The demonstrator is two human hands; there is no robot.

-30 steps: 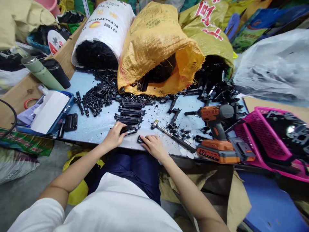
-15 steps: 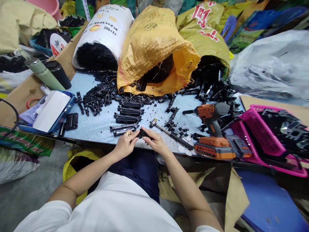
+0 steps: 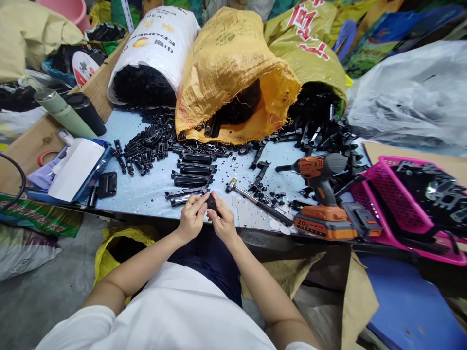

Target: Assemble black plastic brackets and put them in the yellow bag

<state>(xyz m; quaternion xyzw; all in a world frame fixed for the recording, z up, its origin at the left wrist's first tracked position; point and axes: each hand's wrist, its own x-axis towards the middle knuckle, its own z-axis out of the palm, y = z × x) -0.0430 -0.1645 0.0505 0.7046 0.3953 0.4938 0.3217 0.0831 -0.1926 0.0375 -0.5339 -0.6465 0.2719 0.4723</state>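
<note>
A small black plastic part (image 3: 211, 202) is pinched between my two hands above the table's front edge. My left hand (image 3: 192, 217), with a ring on one finger, grips it from the left. From the other side, the fingers of my right hand (image 3: 223, 219) close on it. Fingers cover much of the part, so its exact kind cannot be told. Just beyond my left hand lies a column of long black parts (image 3: 193, 170). A small hammer (image 3: 257, 200) rests on the table to the right of my right hand.
An orange cordless drill (image 3: 323, 194) stands at the right, beside a pink basket (image 3: 392, 194). Sacks of black parts line the back, a yellow one (image 3: 233, 53) in the middle. Loose black parts (image 3: 149, 146) are heaped at left, near a blue tray (image 3: 105, 153).
Both hands have drawn slightly closer together. The right hand has moved left, and the black part is now tilted more upright between the fingers.
</note>
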